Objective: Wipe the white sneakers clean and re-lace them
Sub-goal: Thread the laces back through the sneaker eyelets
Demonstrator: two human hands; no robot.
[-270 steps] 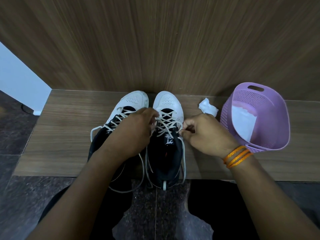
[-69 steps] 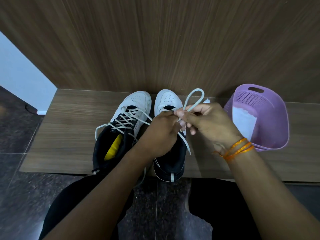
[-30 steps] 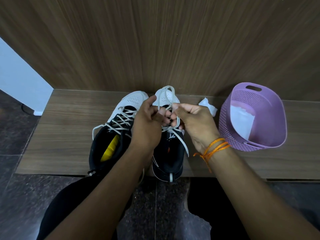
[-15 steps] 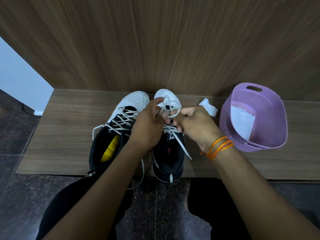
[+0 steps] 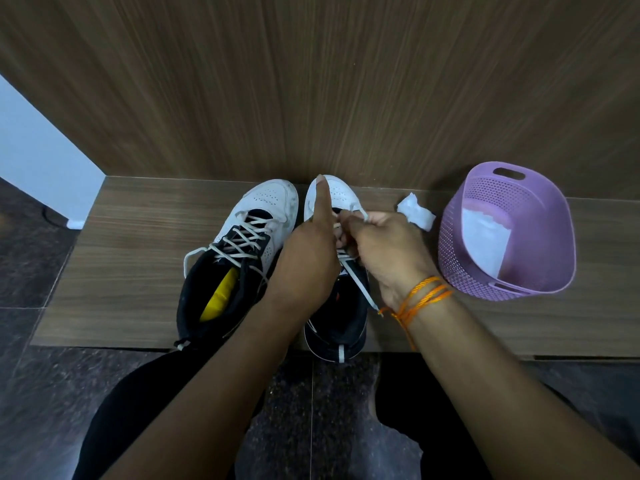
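Two white-and-black sneakers stand side by side on a wooden ledge, toes to the wall. The left sneaker is laced, with loose lace ends and a yellow insole showing. Over the right sneaker both hands work its white lace. My left hand pinches the lace with its index finger stretched straight out over the toe. My right hand grips the lace in a closed fist; one lace end hangs down past the wrist. The knot itself is hidden between the hands.
A crumpled white wipe lies on the ledge right of the sneakers. A purple perforated basket with a white sheet inside stands at the far right. A wood-panel wall rises behind. Dark stone floor and my dark-clad legs lie below.
The lace loop held above the toe half a second ago has been pulled down between the hands. My left index finger now points straight out. The sneakers and basket stayed put.
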